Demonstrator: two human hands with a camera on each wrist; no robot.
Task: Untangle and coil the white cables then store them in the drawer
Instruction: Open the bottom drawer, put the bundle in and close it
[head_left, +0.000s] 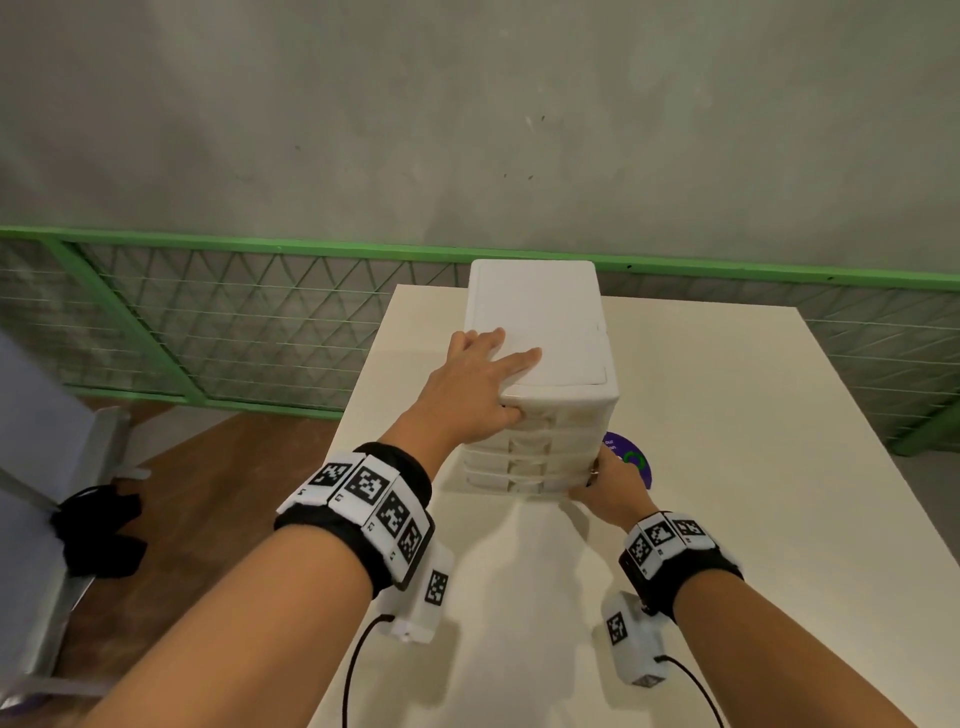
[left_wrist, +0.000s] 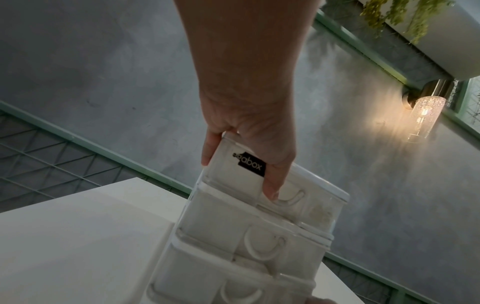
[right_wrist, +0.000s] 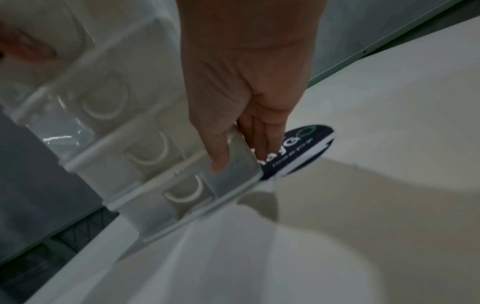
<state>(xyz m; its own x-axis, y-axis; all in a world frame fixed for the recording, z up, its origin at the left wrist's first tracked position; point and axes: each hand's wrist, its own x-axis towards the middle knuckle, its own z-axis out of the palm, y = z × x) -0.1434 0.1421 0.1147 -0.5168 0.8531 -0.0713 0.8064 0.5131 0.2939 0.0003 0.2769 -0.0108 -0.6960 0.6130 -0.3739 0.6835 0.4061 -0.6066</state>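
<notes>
A white drawer unit (head_left: 540, 322) (left_wrist: 221, 226) (right_wrist: 109, 102) with several shallow drawers stands on the cream table (head_left: 727, 467), all drawers pushed in. My left hand (head_left: 478, 379) (left_wrist: 249, 127) holds its near left top corner, fingers flat on the lid and thumb down on the top drawer's front. At the bottom right corner, my right hand (head_left: 613, 483) (right_wrist: 233, 92) pinches the unit, thumb on the lowest drawer's front and fingers along the side. No white cable shows in any view.
A round dark purple disc (head_left: 631, 454) (right_wrist: 301, 148) lies on the table just right of the unit, under my right fingers. A green mesh fence (head_left: 208, 312) runs behind the table. A grey chair (head_left: 31, 467) with a black item stands at left.
</notes>
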